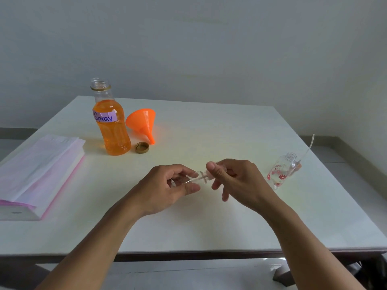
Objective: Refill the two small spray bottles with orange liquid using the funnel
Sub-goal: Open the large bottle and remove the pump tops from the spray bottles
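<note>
- Left hand (167, 185) grips a clear small bottle (193, 178) lying sideways, held above the table (209, 227) mid-front.
- Right hand (232, 181) pinches that bottle's pinkish spray cap (208, 174) at the neck; hands close together, one on each end.
- Second small bottle (281, 172) (red flowers, cap off) stands tilted at the right of the table; a spray head with its thin tube (310, 146) is behind it, touching or just beside, can't tell which.
- Big bottle (112, 124) of orange liquid, labelled "Spray", open, stands back left.
- Orange funnel (142, 122) lies on its side just right of it.
- Gold lid (142, 147) lies in front, between the two.
- Stack of paper (39, 170) at left edge.
</note>
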